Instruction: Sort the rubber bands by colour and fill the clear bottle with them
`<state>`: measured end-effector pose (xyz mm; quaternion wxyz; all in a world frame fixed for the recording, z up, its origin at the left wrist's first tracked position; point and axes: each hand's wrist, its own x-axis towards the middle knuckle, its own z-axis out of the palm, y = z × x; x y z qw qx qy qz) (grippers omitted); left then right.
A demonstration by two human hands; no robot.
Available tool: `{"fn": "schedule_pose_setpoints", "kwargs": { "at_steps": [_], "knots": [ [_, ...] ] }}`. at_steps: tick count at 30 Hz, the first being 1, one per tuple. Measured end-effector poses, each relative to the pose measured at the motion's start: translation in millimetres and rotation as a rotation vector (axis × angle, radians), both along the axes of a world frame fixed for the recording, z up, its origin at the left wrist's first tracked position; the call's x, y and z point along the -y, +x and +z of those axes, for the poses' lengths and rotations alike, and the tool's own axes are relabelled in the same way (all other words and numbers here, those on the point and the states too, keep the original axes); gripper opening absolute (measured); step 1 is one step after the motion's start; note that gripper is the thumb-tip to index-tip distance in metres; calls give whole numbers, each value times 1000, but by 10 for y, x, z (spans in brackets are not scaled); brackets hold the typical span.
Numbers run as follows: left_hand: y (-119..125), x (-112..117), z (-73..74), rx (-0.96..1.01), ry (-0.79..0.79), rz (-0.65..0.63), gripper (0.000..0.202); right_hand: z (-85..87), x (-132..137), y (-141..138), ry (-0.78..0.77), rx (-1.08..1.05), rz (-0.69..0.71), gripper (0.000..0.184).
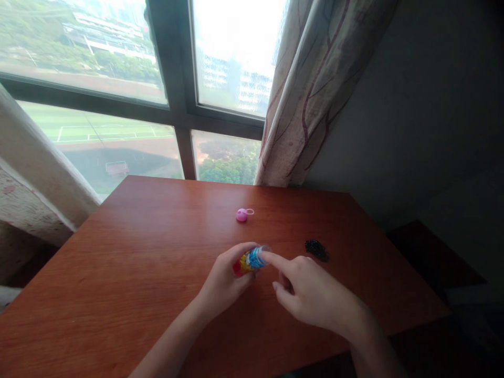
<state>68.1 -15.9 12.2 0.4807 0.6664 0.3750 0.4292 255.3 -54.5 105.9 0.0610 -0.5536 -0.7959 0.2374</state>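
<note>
My left hand is wrapped round a small clear container that lies tilted, its mouth toward the right. Red, yellow and blue small pieces show in layers through its wall, with the blue at the mouth end. My right hand has its index finger stretched out to the container's mouth, where the tip touches or enters; I cannot tell which. Its other fingers are curled, the thumb stands apart, and no object shows in it. Beyond the hands sits a pink cap with a loop. To the right lies a black clump of small pieces.
The brown wooden table reaches back to a window with a dark frame. Curtains hang at the left and right. A dark wall stands at the right.
</note>
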Motion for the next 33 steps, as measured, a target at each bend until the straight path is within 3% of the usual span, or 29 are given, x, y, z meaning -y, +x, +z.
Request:
{"fn": "schedule_pose_setpoints", "kwargs": {
  "at_steps": [10,18,24,33],
  "knots": [
    [-11,-4,-23,-162,112,-44,45,11,-77,-33,-69,75,72,31],
    [-19,-7,-57,-149,130,-24,45,34,-73,66,-71,-112,45,48],
    [-3,-5,-57,-129,80,-46,41,-15,-53,177,-101,-289,-20,46],
    [8,-12,-62,-134,68,-65,42,-105,3,237,-38,-335,-85,44]
  ]
}}
